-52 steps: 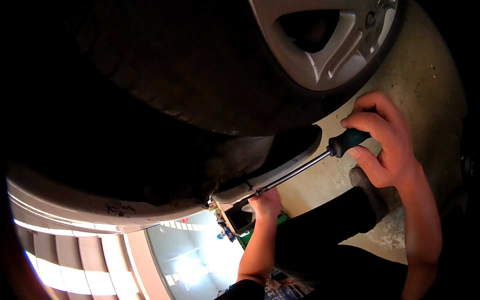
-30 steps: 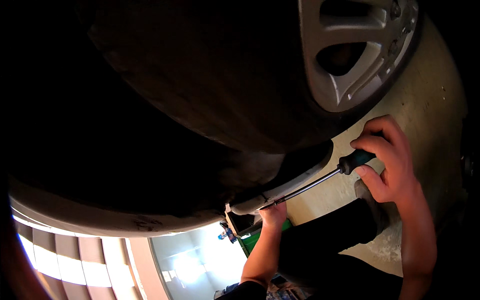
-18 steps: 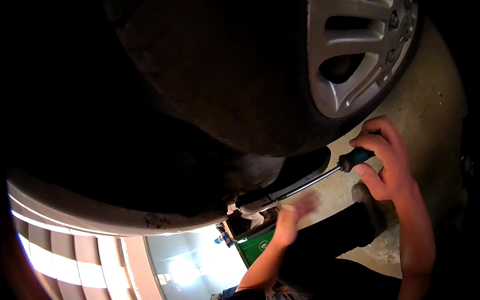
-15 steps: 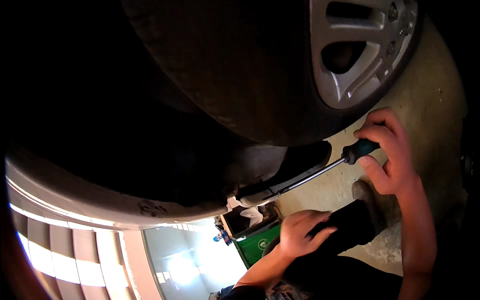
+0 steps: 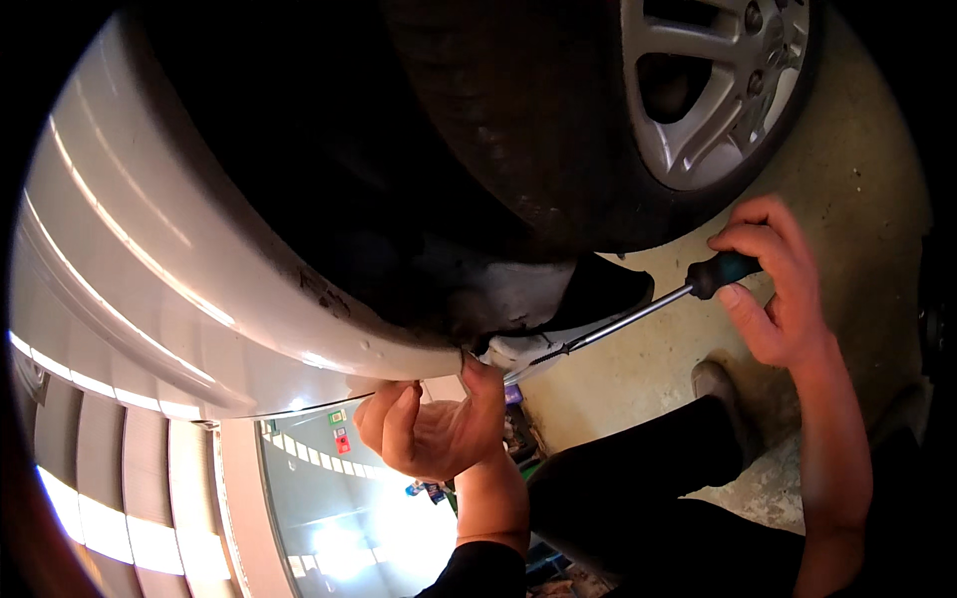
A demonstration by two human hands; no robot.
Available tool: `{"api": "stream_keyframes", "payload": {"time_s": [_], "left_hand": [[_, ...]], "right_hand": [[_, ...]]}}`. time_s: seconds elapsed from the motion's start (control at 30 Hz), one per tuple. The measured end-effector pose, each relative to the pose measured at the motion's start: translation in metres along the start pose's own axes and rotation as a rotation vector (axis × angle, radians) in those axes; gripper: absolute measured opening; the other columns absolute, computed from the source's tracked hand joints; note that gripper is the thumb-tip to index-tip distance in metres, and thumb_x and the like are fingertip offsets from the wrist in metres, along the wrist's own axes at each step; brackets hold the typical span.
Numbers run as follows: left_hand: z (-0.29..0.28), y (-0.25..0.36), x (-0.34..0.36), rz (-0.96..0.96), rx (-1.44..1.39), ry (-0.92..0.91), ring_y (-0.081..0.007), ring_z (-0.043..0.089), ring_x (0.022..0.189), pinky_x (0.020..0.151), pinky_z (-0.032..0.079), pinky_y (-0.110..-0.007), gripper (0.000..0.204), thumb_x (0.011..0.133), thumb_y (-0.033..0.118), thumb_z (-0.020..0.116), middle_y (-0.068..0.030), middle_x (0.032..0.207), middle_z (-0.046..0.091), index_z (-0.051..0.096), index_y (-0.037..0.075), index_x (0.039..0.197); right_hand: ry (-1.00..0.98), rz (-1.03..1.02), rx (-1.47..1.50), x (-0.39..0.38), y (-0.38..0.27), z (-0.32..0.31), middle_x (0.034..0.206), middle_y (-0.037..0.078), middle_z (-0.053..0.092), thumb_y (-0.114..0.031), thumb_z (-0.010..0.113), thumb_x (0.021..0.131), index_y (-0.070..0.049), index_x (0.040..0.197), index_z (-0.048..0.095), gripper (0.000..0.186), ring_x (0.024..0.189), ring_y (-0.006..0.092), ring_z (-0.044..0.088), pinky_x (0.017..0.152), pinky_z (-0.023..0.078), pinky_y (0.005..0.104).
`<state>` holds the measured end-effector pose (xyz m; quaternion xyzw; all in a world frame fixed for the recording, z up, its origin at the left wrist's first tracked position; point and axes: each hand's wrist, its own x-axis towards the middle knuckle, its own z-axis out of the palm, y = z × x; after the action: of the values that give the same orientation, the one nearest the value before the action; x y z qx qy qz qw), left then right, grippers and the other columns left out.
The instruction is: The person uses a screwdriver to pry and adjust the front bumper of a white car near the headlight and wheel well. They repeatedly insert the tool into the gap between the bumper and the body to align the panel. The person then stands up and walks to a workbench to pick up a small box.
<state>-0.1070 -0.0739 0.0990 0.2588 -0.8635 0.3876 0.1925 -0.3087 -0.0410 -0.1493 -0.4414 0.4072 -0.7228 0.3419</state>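
My right hand (image 5: 778, 284) is wrapped round the dark green and black handle of a screwdriver (image 5: 628, 319). Its long metal shaft slants down to the left, and its tip end lies by the thumb of my left hand (image 5: 439, 424). That left hand is closed at the lower edge of a pale car body panel (image 5: 269, 329), thumb against the wheel-arch rim and fingers curled beneath. What the tip touches is hard to make out. Above the shaft is a wheel with a black tyre (image 5: 478, 149) and silver spoked rim (image 5: 688, 42).
Dark shadow fills the wheel arch behind the tyre. My dark-trousered leg (image 5: 638, 448) and a shoe (image 5: 716, 384) are on the concrete floor (image 5: 857, 239) below. Ribbed panels (image 5: 150, 488) and a bright glossy surface (image 5: 309, 508) lie at the lower left.
My left hand has moved up and left onto the panel edge. More of the panel shows as the view has shifted. My right hand still holds the screwdriver in nearly the same place.
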Motion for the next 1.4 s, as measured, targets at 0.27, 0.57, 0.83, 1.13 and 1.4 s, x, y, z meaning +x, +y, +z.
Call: {"api": "stream_keyframes", "payload": {"time_s": [0.27, 0.57, 0.83, 1.13, 1.4], "left_hand": [[0.003, -0.006, -0.006, -0.078, -0.085, 0.0, -0.0205, 0.052, 0.085, 0.078, 0.045, -0.033, 0.067, 0.063, 0.002, 0.079, -0.0073, 0.104, 0.057, 0.049, 0.01, 0.122], [-0.002, -0.019, -0.013, 0.111, -0.085, 0.016, -0.0273, 0.063, 0.087, 0.082, 0.053, -0.037, 0.058, 0.075, 0.001, 0.081, -0.0166, 0.102, 0.063, 0.047, -0.002, 0.123], [0.002, -0.022, -0.03, -0.005, -0.099, 0.108, -0.0305, 0.059, 0.104, 0.102, 0.044, -0.044, 0.049, 0.089, 0.02, 0.071, -0.0167, 0.113, 0.054, 0.041, 0.005, 0.124], [0.001, -0.026, -0.033, 0.04, 0.026, 0.082, -0.0309, 0.058, 0.112, 0.105, 0.043, -0.043, 0.047, 0.094, 0.033, 0.067, -0.0186, 0.117, 0.051, 0.042, 0.007, 0.124], [0.003, -0.009, -0.017, 0.062, 0.022, 0.0, -0.0261, 0.051, 0.096, 0.08, 0.043, -0.036, 0.02, 0.091, 0.005, 0.068, -0.0155, 0.114, 0.046, 0.065, 0.006, 0.111]], "right_hand": [[-0.017, 0.014, -0.014, 0.004, -0.001, 0.006, 0.096, 0.014, 0.055, -0.03, 0.068, 0.08, -0.001, 0.1, 0.066, 0.036, 0.081, 0.0272, 0.056, 0.07, 0.046, 0.0355], [-0.033, 0.055, -0.003, -0.001, 0.01, 0.004, 0.096, 0.015, 0.055, -0.029, 0.068, 0.079, -0.001, 0.1, 0.065, 0.036, 0.081, 0.0291, 0.056, 0.07, 0.046, 0.0365], [-0.011, 0.112, 0.013, 0.004, 0.018, 0.006, 0.097, 0.016, 0.055, -0.03, 0.068, 0.078, -0.001, 0.101, 0.065, 0.037, 0.082, 0.0303, 0.056, 0.071, 0.045, 0.0371], [-0.031, 0.117, -0.011, 0.007, 0.022, 0.008, 0.098, 0.016, 0.055, -0.03, 0.069, 0.078, -0.001, 0.1, 0.066, 0.037, 0.083, 0.0302, 0.057, 0.072, 0.045, 0.0376], [-0.06, 0.109, -0.032, 0.002, 0.012, 0.007, 0.098, 0.016, 0.055, -0.032, 0.07, 0.08, -0.001, 0.1, 0.066, 0.037, 0.084, 0.0299, 0.057, 0.073, 0.046, 0.0377]]}}
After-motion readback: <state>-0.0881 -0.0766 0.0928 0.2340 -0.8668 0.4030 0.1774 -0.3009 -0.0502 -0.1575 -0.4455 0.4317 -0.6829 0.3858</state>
